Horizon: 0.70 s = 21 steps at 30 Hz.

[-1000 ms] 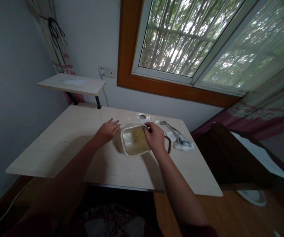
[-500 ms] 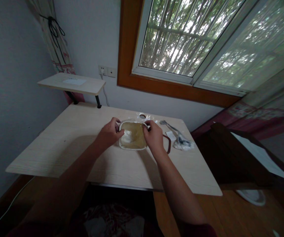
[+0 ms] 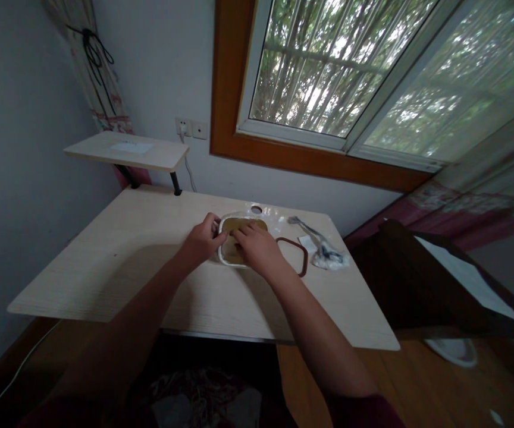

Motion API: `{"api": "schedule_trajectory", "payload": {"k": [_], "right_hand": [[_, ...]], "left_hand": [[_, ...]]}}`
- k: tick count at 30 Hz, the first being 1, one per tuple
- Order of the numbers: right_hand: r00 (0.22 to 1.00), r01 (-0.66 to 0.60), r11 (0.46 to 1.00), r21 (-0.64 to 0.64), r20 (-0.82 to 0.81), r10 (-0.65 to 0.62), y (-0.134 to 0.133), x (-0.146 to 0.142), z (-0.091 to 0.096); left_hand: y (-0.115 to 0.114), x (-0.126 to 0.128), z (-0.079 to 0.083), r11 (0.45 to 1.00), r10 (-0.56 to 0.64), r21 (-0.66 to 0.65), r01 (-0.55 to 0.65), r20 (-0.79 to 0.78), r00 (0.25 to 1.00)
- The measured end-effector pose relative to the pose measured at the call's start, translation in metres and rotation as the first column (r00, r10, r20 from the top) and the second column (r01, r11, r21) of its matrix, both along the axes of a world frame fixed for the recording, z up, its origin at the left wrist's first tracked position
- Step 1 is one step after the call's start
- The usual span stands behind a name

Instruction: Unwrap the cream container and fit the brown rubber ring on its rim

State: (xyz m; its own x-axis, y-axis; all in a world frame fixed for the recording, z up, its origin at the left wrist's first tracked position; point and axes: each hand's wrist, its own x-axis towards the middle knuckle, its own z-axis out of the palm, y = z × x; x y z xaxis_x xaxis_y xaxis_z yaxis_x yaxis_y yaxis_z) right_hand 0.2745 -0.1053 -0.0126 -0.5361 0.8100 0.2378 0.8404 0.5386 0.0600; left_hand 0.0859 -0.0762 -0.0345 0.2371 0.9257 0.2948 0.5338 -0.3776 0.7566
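A rectangular container [image 3: 229, 257] with rounded corners, a white rim and a yellowish-tan inside stands on the light wooden table. My left hand [image 3: 203, 239] is closed on its left rim, the thumb over the edge. Over the container's right part, my right hand [image 3: 257, 246] reaches in with its fingers stretched out against the inside; it hides much of the bottom and the right rim. A reddish-brown rounded frame [image 3: 305, 261] lies flat on the table just right of that hand, and I see the tabletop through it.
Clear plastic wrapping [image 3: 277, 219] lies behind the container. A plastic bag with dark contents [image 3: 329, 258], a grey stalk-like piece [image 3: 304, 224] and a white paper [image 3: 307, 244] are at the table's right. A small raised shelf [image 3: 105, 156] stands at the back left.
My right hand has let go of the container's right rim and moved left, its fingers now inside. More of the brown frame shows. My left hand stays on the left rim.
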Motion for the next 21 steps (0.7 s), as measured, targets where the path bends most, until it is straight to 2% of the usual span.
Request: {"api": "schedule_trajectory", "payload": {"k": [3, 6, 10, 14, 18, 21], "right_hand": [[0.989, 0.028, 0.994, -0.107, 0.145, -0.012, 0.007, -0.012, -0.008], [0.979, 0.111, 0.979, -0.171, 0.189, -0.078, 0.014, -0.019, -0.02], [0.95, 0.22, 0.925, -0.309, 0.282, -0.132, 0.024, -0.024, -0.031], [0.927, 0.281, 0.9, -0.334, 0.336, -0.165, 0.033, -0.029, -0.038], [0.904, 0.303, 0.877, -0.374, 0.404, -0.14, 0.038, -0.031, -0.043], [0.916, 0.295, 0.88, -0.371, 0.373, -0.15, 0.038, -0.029, -0.044]], "left_hand": [[-0.005, 0.004, -0.002, 0.998, -0.063, -0.022, 0.064, 0.035, 0.997], [-0.009, 0.007, -0.004, 0.995, -0.093, -0.037, 0.095, 0.04, 0.995], [-0.011, 0.008, -0.007, 0.986, -0.156, -0.052, 0.157, 0.029, 0.987], [-0.011, 0.007, -0.007, 0.976, -0.213, -0.04, 0.214, 0.034, 0.977], [-0.012, 0.005, -0.006, 0.962, -0.265, -0.046, 0.267, 0.053, 0.963], [-0.012, 0.006, -0.006, 0.962, -0.26, -0.07, 0.265, 0.072, 0.963]]}}
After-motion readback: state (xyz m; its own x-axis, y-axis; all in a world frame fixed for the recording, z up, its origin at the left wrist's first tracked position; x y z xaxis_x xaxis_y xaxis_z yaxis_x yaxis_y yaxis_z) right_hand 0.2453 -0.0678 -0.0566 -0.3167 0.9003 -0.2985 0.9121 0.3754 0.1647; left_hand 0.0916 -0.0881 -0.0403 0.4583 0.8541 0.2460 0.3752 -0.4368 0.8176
